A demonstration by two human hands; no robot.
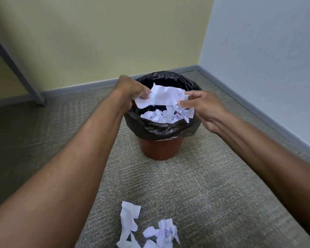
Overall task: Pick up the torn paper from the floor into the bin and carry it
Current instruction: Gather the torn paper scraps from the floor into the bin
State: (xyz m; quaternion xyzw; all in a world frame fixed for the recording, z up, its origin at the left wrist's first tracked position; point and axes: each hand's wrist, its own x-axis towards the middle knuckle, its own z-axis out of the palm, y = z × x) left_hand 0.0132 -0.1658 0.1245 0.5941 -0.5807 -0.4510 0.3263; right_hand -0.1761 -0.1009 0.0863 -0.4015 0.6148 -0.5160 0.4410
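Beneath both outstretched arms, a grey-green carpet (204, 185) with a fine woven texture covers the floor and runs to a corner beyond the hands, where a pale yellow wall (106, 36) meets a light blue-grey wall (267, 51) above a grey skirting board (82, 86). A grey slanted frame leg (16, 65) stands well to the left of the left hand. Directly under the hands sits a reddish-brown bin (162, 149) lined with a black bag (159, 127) folded over its rim. The left hand (131, 90) and right hand (204, 106) each pinch an end of a crumpled white sheet of torn paper (166, 97), held just over the bin's mouth. More white scraps (159, 116) lie inside the bin below it. Nearer the person than the hands, several ragged, creased paper pieces (147, 230) lie on the carpet between the forearms.
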